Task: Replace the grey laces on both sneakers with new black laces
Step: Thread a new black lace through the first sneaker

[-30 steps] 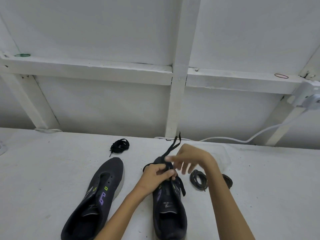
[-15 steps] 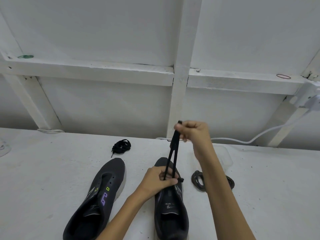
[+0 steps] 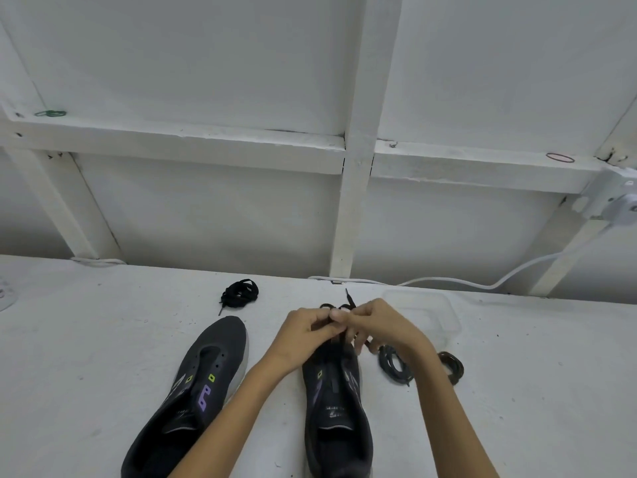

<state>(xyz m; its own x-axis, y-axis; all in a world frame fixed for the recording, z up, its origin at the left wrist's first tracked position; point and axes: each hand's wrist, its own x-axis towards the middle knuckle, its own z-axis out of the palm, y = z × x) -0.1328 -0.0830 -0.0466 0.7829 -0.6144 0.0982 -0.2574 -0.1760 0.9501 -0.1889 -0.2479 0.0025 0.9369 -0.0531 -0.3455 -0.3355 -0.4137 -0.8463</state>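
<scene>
White tabletop (image 3: pixel 86 357): your left hand (image 3: pixel 303 334) and right hand (image 3: pixel 379 326) both pinch the black lace (image 3: pixel 349 298) over the toe end of the right sneaker (image 3: pixel 339 419), lace running down its long axis toward you, hands equally close.

I read the left sneaker (image 3: pixel 206 374) and right sneaker (image 3: pixel 339 419) as matt dark knit cloth; the table (image 3: pixel 86 357) is rough, chalky white; beyond the right sneaker, a clear smooth plastic tub (image 3: pixel 437 312); the black lace bundle (image 3: pixel 240 294) looks matt, woven.
</scene>
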